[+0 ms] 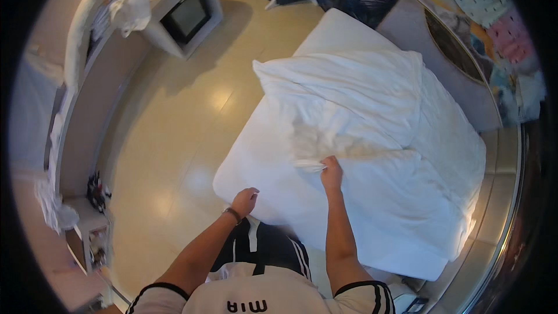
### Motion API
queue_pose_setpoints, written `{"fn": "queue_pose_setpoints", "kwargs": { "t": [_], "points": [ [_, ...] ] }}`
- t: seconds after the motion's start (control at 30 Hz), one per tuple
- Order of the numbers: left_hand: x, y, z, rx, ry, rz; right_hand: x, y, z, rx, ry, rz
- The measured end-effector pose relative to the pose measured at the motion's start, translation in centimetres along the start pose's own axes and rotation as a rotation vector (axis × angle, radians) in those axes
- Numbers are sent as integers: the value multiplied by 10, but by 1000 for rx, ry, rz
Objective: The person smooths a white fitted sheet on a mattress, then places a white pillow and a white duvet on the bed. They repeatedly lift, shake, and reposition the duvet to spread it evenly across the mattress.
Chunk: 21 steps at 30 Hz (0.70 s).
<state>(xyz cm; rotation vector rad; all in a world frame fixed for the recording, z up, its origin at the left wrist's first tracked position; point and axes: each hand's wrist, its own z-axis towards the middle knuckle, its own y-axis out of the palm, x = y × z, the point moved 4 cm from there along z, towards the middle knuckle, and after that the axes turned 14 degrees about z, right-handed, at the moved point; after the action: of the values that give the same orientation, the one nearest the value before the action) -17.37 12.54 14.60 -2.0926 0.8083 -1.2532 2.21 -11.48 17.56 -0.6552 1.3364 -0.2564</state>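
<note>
A white mattress (247,166) lies in front of me, with a loose white sheet (349,99) spread in folds over its middle and right side. My right hand (331,173) is closed on a bunched edge of this sheet, just above the mattress, and the cloth stretches away to the left from my fingers. Over the near left corner of the mattress is my left hand (245,201), its fingers curled together. A tiny pale bit shows at its fingertips, too small to name. A dark band circles my left wrist.
A padded headboard (488,197) runs along the right. At the far left a white cabinet (216,20) holds a dark-framed screen (186,17); cloths (131,9) hang nearby. Tiled floor (174,139) lies left of the bed. Pillows and clothes (511,38) are piled at far right.
</note>
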Motion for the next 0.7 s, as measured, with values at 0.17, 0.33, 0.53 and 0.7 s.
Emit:
{"fn": "queue_pose_setpoints", "kwargs": {
  "t": [0.17,0.33,0.53,0.7],
  "points": [
    [21,-5,95,-348,388,196,98,87,-60,-381,560,-382],
    [-12,-54,150,-481,517,185,67,105,-44,-334,866,-584],
    [-138,-158,220,-400,608,82,19,182,-50,90,1081,-315],
    [-206,-269,289,-198,404,61,-85,407,35,-571,744,-99]
  ]
}}
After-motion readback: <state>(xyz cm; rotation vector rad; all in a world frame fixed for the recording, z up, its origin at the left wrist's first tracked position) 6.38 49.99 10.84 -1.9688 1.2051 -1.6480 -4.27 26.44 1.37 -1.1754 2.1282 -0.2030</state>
